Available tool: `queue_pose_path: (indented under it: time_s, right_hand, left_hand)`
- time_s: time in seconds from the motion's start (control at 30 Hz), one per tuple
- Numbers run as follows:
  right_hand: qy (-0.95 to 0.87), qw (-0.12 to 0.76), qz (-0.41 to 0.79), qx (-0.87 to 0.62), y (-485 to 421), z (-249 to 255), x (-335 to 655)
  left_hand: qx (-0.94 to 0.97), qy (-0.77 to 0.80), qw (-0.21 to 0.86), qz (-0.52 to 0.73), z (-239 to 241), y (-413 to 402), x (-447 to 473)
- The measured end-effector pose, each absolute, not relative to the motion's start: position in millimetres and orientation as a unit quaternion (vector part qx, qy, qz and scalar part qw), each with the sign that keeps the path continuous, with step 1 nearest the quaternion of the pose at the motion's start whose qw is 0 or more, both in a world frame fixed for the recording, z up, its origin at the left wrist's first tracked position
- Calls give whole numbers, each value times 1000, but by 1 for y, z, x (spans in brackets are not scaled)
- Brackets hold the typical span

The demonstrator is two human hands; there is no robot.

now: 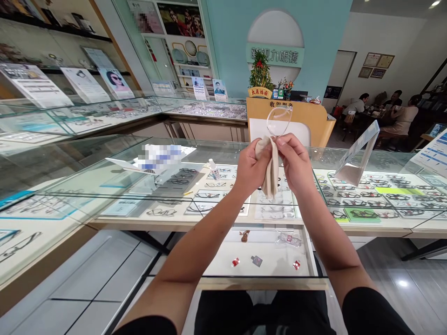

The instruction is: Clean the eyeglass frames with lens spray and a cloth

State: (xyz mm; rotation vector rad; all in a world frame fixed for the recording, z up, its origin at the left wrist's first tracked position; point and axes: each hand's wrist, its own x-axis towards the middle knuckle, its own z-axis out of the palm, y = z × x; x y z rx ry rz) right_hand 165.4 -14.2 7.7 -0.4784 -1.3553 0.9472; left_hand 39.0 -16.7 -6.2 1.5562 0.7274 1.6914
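Note:
I hold a clear round lens (279, 121) up in front of me, above a glass display counter (146, 153). My right hand (296, 160) pinches the lens at its lower edge. My left hand (250, 165) is closed on a beige cleaning cloth (271, 174) that hangs down between both hands and touches the lens's lower left edge. Both hands are raised close together, thumbs nearly touching.
Several spectacle frames (363, 214) lie on display under the glass. A small white bottle (213, 168) and an angled sign stand (359, 153) sit on the counter. An open drawer (258, 256) below holds small items. People sit at a table (387, 114) at the back right.

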Motion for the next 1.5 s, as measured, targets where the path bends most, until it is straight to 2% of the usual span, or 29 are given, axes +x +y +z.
queue_pose_path:
  time_s: [0.27,0.47,0.7,0.83,0.97,1.2,1.5]
  right_hand:
    - [-579,646,434,-243,-5,4,175]
    - [-581,638,456,-218,-7,1,164]
    - [-537,716,386,-224,2,3,179]
    - [-543,705,394,-232,1,9,190]
    - [-580,678,390,-227,-4,13,194]
    - [-683,639,267,-232,-19,18,196]
    - [-741,600,62,-294,-39,22,193]
  left_hand:
    - [670,238,418,565,-4,-10,27]
    - [614,295,408,607,-6,-12,32]
    - [636,294,403,588,0,-1,15]
    - [608,310,397,613,9,1,-4]
    - [625,326,294,645,13,5,-22]
    - [703,293,-28,647,19,-9,-26]
    - [735,241,-123,622,13,-4,-18]
